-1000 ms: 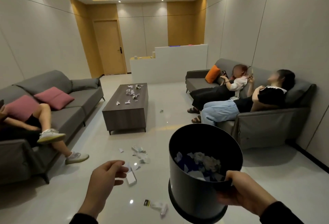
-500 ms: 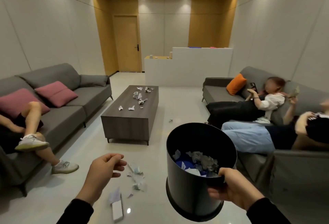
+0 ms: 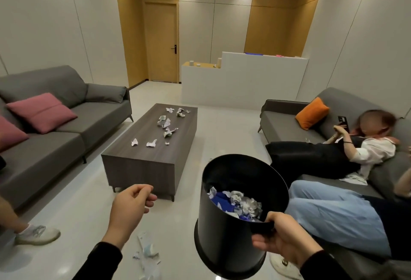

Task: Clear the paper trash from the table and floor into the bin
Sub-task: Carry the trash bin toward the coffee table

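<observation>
My right hand [image 3: 287,240] grips the near rim of a black round bin [image 3: 231,233], held tilted toward me above the floor. Crumpled white and blue paper [image 3: 238,204] lies inside it. My left hand [image 3: 130,207] hovers in front of me with fingers loosely curled and nothing in it. Several crumpled paper scraps [image 3: 166,127] are scattered on the dark wooden coffee table [image 3: 142,168] ahead. More torn paper scraps [image 3: 148,255] lie on the floor just below my left hand.
A grey sofa [image 3: 66,122] with pink cushions stands on the left; someone's leg and shoe [image 3: 36,234] stick out from it. On the right, two people recline on another grey sofa [image 3: 287,119], legs stretching toward the bin. A white counter [image 3: 242,82] is behind the table.
I have walked forward toward the coffee table, which now looks closer. The floor scraps have slid to the bottom of the view. The bin stays in my right hand.
</observation>
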Demonstrator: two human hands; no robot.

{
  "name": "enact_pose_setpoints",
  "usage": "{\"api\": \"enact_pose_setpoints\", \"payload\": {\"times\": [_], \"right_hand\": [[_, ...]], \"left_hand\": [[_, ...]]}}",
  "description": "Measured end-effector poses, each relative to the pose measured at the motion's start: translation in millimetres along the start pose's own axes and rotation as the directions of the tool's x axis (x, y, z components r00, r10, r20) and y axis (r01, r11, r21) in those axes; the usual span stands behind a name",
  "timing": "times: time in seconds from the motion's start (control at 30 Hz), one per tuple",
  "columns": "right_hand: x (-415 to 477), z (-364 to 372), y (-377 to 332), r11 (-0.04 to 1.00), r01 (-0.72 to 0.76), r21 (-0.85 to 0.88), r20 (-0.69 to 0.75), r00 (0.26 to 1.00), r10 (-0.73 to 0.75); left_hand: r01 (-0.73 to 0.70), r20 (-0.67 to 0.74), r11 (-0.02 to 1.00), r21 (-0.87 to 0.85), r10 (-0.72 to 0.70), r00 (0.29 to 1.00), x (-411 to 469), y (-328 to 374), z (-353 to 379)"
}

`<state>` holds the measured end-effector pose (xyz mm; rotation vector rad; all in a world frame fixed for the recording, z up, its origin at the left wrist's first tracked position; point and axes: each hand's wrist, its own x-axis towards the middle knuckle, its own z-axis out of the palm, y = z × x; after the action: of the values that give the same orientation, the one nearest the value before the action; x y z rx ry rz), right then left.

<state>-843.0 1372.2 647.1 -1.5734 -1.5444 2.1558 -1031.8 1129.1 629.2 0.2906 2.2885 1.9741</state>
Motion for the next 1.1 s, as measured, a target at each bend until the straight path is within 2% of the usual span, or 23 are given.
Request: {"api": "enact_pose_setpoints", "payload": {"times": [0.23,0.47,0.67,0.8,1.1], "right_hand": [[147,47,-138,0.999,0.013,-0.043,-0.029,0.999,-0.014],[271,61,-258,0.998,0.035,-0.043,-0.047,0.998,-0.037],[407,77,-356,0.995,0.001,-0.097,0.006,1.0,0.0],[486,91,-434,0.986,-0.014,-0.168,0.053,0.998,0.023],[635,151,-571,0.986,-0.011,-0.163,0.08,0.997,0.025]], "left_hand": [[0.071,0.056,0.997,-0.038,-0.069,0.996,206,-1,83],[0.095,0.126,0.995,-0.041,-0.089,0.988,364,15,175],[0.091,0.075,0.995,-0.033,-0.088,0.993,492,8,257],[0.151,0.008,0.988,-0.03,-0.15,0.989,568,8,306],[0.221,-0.094,0.975,-0.031,-0.223,0.97,736,-6,366]]}}
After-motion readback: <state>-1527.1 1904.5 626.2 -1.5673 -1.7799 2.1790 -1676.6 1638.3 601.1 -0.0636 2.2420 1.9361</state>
